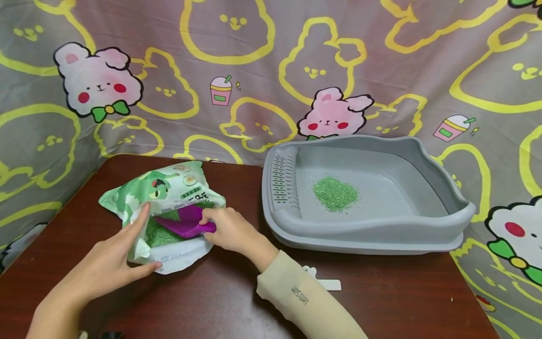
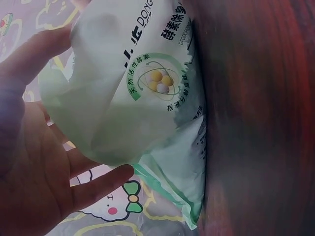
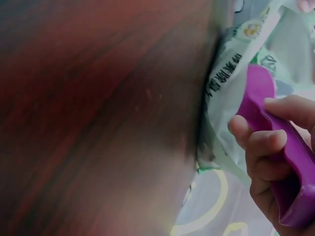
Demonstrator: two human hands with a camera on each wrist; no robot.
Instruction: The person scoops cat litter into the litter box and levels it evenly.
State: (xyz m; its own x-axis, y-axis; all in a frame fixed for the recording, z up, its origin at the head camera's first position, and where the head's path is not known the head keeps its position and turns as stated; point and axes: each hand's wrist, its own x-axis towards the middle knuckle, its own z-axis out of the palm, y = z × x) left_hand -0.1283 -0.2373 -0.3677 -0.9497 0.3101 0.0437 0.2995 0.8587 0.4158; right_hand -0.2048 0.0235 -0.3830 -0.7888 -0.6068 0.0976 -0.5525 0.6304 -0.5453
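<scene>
A white and green litter bag (image 1: pixel 169 188) lies on its side with its mouth towards me, green pellets (image 1: pixel 158 235) showing inside. My right hand (image 1: pixel 230 230) grips the handle of a purple scoop (image 1: pixel 186 223), whose blade reaches into the bag mouth among the pellets. In the right wrist view the fingers curl round the scoop handle (image 3: pixel 295 172). My left hand (image 1: pixel 103 261) is spread against the bag's left side, thumb low by the front flap and forefinger up at the opening. The left wrist view shows its fingers (image 2: pixel 98 189) fairly straight beside the bag.
A grey litter tray (image 1: pixel 360 230) stands to the right on the brown table (image 1: pixel 211 301), a small heap of green pellets (image 1: pixel 336 193) on its floor. A white flat piece (image 1: pixel 330 284) lies by my right sleeve. Patterned cloth (image 1: pixel 254 61) hangs behind the table.
</scene>
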